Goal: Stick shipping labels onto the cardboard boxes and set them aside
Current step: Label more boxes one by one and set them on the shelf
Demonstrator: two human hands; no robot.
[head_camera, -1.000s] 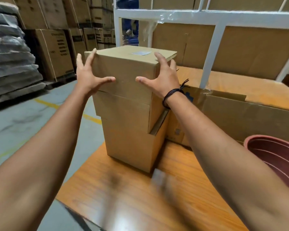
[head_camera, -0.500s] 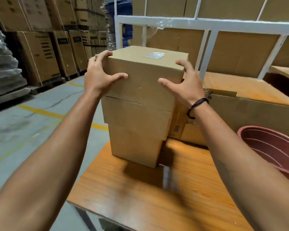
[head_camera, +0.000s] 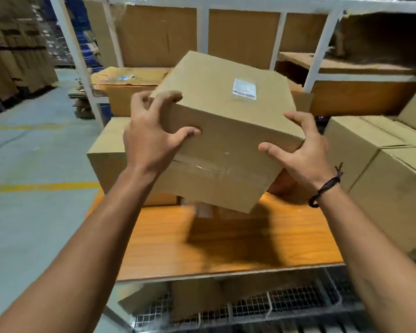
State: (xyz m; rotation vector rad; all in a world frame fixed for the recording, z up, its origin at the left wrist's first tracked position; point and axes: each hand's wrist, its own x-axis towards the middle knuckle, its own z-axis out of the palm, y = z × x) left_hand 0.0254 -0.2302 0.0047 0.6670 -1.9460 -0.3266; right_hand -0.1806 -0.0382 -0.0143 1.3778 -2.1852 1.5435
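Note:
A brown cardboard box [head_camera: 226, 121] hangs tilted in the air above the wooden table [head_camera: 226, 246]. A small white shipping label [head_camera: 244, 88] is stuck on its top face. My left hand [head_camera: 151, 135] grips the box's left corner, fingers curled over the top edge and thumb on the front. My right hand [head_camera: 300, 150] grips the right corner, thumb on the front face. A second cardboard box [head_camera: 106, 155] sits on the table behind and left of the lifted one.
More cardboard boxes [head_camera: 380, 169] stand at the right edge of the table. A white metal rack [head_camera: 322, 44] with cardboard sheets rises behind. A wire cage with boxes [head_camera: 250, 306] lies below the table front. Concrete floor [head_camera: 34, 164] with yellow lines lies to the left.
The labelled box has come off the stack and now hangs tilted in both hands, closer to me. The view has swung right and downward.

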